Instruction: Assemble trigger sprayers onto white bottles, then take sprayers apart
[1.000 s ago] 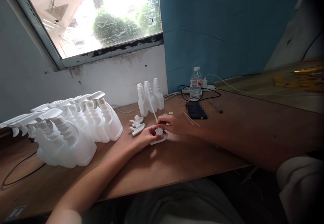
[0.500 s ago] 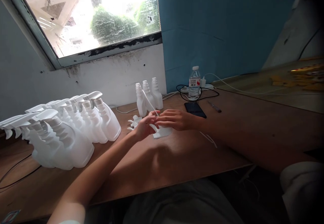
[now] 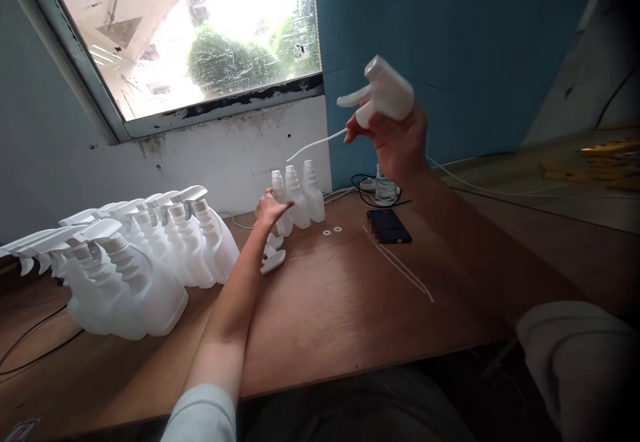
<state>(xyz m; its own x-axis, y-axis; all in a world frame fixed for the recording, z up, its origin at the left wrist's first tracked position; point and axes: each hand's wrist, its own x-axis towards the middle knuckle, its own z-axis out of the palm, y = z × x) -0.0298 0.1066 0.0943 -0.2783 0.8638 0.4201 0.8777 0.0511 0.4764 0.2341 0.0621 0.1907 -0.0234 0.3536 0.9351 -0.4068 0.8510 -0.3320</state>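
Observation:
My right hand (image 3: 395, 139) is raised above the table and grips a white trigger spray head (image 3: 381, 92), whose thin dip tube (image 3: 315, 144) trails out to the left. My left hand (image 3: 271, 209) reaches forward with its fingers around the nearest of three small capless white bottles (image 3: 299, 195) by the wall. A loose trigger head (image 3: 273, 259) lies on the wooden table (image 3: 325, 309) just below that hand. Two small white washers (image 3: 333, 231) and loose dip tubes (image 3: 400, 265) lie nearby.
A long row of finished white spray bottles (image 3: 135, 255) fills the table's left side. A dark phone (image 3: 389, 226) lies mid-table, with a water bottle (image 3: 385, 187) and black cables behind it. A window is above and a blue wall is behind.
My right hand has lifted the trigger head with its tube from the table high into the air. My left hand let go of it and moved forward to the small bottles.

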